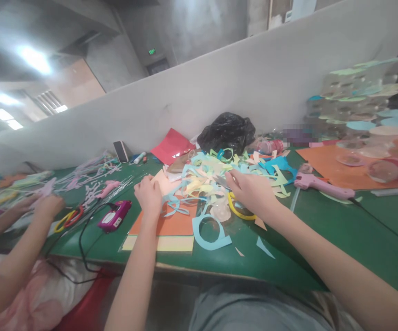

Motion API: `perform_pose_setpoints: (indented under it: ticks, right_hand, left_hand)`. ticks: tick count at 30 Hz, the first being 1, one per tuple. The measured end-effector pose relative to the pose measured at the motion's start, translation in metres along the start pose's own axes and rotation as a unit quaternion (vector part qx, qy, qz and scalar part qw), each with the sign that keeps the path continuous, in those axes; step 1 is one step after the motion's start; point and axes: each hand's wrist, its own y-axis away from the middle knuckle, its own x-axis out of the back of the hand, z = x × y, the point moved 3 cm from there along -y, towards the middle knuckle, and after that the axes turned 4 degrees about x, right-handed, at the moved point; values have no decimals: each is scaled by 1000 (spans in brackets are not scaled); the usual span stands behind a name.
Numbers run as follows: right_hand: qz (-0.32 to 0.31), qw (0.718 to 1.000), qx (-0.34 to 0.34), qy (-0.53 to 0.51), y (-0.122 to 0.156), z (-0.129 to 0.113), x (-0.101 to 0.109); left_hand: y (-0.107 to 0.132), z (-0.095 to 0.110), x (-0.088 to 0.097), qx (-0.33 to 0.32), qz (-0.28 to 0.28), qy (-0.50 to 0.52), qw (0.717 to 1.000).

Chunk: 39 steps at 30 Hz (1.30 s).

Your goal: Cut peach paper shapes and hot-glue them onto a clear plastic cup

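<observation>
My left hand (pixel 148 195) is curled, knuckles up, resting on a pale peach sheet at the edge of a heap of coloured paper scraps (pixel 216 174). My right hand (pixel 250 191) reaches into that heap with its fingers pinched on something grey and thin that I cannot make out. Yellow-handled scissors (pixel 237 211) lie just under my right hand. An orange sheet (pixel 174 224) and a cream sheet (pixel 171 243) lie below my left hand, with a light blue cut-out ring (pixel 210 232) beside them.
A pink glue gun (pixel 319 185) lies to the right on the green table (pixel 323 239). A black bag (pixel 227 132), a red sheet (pixel 171 146) and a phone (pixel 120 151) stand by the white partition. Stacked clear cups (pixel 360 105) sit far right. Another person's hands (pixel 43 204) work at the left.
</observation>
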Motion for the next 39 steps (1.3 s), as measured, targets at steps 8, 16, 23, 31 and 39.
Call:
perform_pose_setpoints:
  ticks: [8,16,23,31,39]
  right_hand:
    - [69,997,-5,-25,-3,4,3]
    - [203,974,99,20,-17,17,-4]
    - [158,968,196,9,-39,9,-15]
    - [153,966,204,-33,-28,10,-16]
    - [131,964,189,-135,-28,16,-15]
  left_hand:
    - [-1,29,39,-58,148,178,971]
    - [-24,104,19,-90,-23,429,899]
    - [-2,120,-49,-43,-243,513,822]
    - [17,119,-46,-80,-288,487,821]
    - [35,140,-24,-173,-345,441,811]
